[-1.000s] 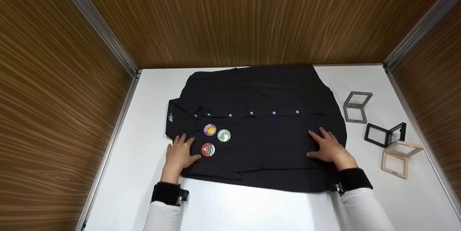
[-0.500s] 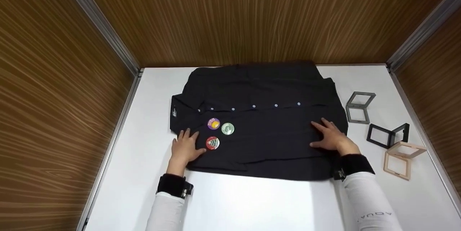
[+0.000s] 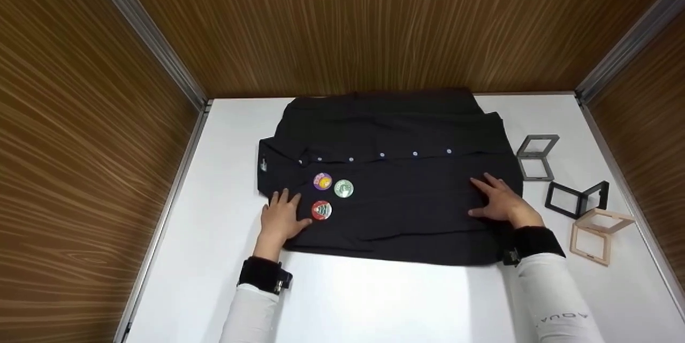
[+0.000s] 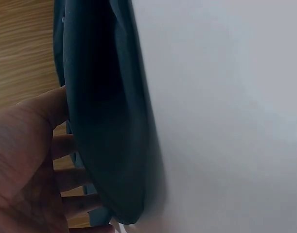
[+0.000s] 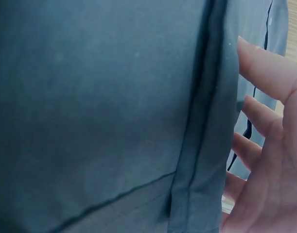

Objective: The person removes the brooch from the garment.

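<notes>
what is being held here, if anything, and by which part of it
Nothing appears to be gripped: the left hand rests spread on the shirt near its collar, and the right hand rests spread near its hem.

Across the white right sleeve [image 3: 556, 297], dark letters [image 3: 564, 317] seem to spell "AQUA" (the one legible word here). Marks on the collar label [image 3: 263, 164], purple badge [image 3: 322, 181] and green badge [image 3: 343, 188] are too small to read.
</notes>
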Tool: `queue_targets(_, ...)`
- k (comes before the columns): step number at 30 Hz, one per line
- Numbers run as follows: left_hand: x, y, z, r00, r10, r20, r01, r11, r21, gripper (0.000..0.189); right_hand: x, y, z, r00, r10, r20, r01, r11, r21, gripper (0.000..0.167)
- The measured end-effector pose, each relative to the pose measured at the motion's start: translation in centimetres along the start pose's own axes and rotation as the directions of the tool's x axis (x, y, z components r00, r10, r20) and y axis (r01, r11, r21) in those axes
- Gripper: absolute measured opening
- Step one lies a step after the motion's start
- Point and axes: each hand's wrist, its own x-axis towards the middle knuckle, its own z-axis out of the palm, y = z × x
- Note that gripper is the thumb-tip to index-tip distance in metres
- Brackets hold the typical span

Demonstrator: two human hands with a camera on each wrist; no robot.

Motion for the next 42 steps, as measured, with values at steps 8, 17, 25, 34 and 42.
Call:
queue_targets(8,-0.5,0.9,0.4,1.000,0.018,-0.015,-0.018,1.000,0.023,0.077,-0.6,0.8,0.0,1.000,-0.011,-0.003,0.011,1.000,0.001,0.087)
queue_targets(17,-0.7,0.9,0.4,0.999,0.025,-0.027,-0.025,1.000,0.019,0.075,-0.4,0.4,0.2,1.000,0.009,-0.016,-0.010,1.000,-0.028,0.087)
queue_targets(25,-1.0,1.4,0.1,0.994,0.067,-0.089,-0.072,0.996,-0.048,0.068,-0.3,-3.4,1.2,0.993,-0.042,-0.112,0.032,0.995,-0.094,0.074)
queue_targets(34,-1.2,3.0,0.5,0.968,0.152,-0.200,-0.164,0.985,-0.047,0.058,0.5,-11.1,5.9,0.972,-0.200,-0.127,0.186,0.976,-0.113,0.062)
queue_targets(42,-1.2,4.3,1.1,0.949,0.200,-0.242,-0.214,0.976,-0.032,0.053,0.9,-15.0,8.3,0.953,-0.281,-0.113,0.265,0.954,-0.139,0.056)
